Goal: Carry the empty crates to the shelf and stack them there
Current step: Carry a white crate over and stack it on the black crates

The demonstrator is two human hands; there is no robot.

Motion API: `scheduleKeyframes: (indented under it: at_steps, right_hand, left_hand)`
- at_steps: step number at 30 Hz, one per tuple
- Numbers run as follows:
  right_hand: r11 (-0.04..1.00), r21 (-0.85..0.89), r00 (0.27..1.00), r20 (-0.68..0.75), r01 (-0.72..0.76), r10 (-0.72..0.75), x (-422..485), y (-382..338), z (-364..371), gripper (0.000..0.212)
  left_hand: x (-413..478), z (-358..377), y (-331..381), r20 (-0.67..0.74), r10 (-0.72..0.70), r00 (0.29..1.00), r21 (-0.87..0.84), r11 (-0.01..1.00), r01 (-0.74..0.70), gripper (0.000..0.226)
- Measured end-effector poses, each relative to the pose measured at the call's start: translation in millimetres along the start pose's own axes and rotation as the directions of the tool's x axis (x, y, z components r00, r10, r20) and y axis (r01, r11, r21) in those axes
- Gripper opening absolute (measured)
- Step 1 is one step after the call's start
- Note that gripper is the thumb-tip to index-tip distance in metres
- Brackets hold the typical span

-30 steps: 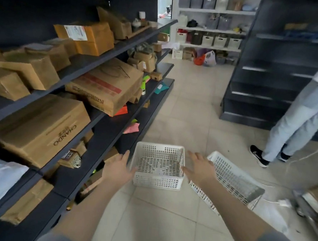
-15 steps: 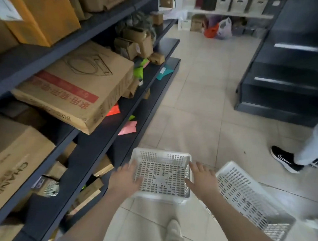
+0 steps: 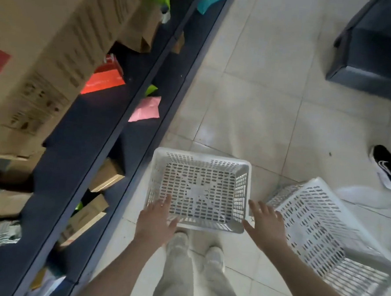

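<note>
An empty white perforated crate (image 3: pixel 200 171) sits upright on the tiled floor beside the dark shelf unit (image 3: pixel 132 112). My left hand (image 3: pixel 155 221) lies over its near left corner with fingers spread. My right hand (image 3: pixel 265 223) hovers by its near right corner, fingers apart; I cannot tell whether it touches the rim. Neither hand grips the crate. A second empty white crate (image 3: pixel 318 226) lies tilted on the floor to the right, close behind my right hand.
The shelves on the left hold a big cardboard box (image 3: pixel 46 58), small boxes, and red (image 3: pixel 102 78) and pink (image 3: pixel 145 109) packets. Another person's black shoe (image 3: pixel 388 166) stands at the right. A dark stepped unit (image 3: pixel 374 51) is at upper right. My own feet (image 3: pixel 195 250) are below the crate.
The view has tipped down and closer to the floor. Both hands have slid toward the near corners of the upright crate. The crates have not moved.
</note>
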State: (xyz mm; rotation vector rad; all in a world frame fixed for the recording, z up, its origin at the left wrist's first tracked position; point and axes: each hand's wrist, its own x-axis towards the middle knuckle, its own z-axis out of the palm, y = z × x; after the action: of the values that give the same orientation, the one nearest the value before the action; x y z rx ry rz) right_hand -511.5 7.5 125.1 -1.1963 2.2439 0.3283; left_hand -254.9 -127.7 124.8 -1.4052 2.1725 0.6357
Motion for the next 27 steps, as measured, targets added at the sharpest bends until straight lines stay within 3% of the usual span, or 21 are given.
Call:
scheduleKeyframes:
  at_steps: [7,12,15,19,22,24,27]
  right_hand:
    - [0.998,0.033,0.998,-0.003,-0.057,0.057,138,-4,109,0.074]
    - [0.94,0.239,0.968,-0.001,-0.243,0.251,213,18,183,0.093]
    - [0.823,0.436,0.925,0.062,-0.364,0.375,241,33,218,0.099]
    - [0.696,0.598,0.882,0.042,-0.398,0.469,260,44,246,0.069]
    - [0.703,0.59,0.845,-0.063,-0.398,0.531,263,46,253,0.046]
    - [0.719,0.576,0.845,-0.086,-0.39,0.527,262,46,251,0.041]
    - [0.751,0.521,0.845,-0.099,-0.406,0.526,253,45,236,0.04]
  left_hand:
    - [142,87,-54,0.012,-0.034,0.999,0.092,0.995,0.032,0.075]
    - [221,139,-79,-0.102,-0.114,0.988,0.065,0.991,0.121,0.079]
    - [257,163,-92,-0.143,-0.266,0.953,-0.012,0.964,0.267,0.082]
    - [290,192,-108,-0.086,-0.472,0.877,-0.289,0.855,0.431,0.087]
    - [298,197,-121,-0.132,-0.472,0.872,-0.308,0.856,0.416,0.074]
    - [297,191,-127,-0.145,-0.441,0.886,-0.292,0.874,0.388,0.064]
    - [287,174,-125,-0.099,-0.416,0.904,-0.263,0.887,0.38,0.066]
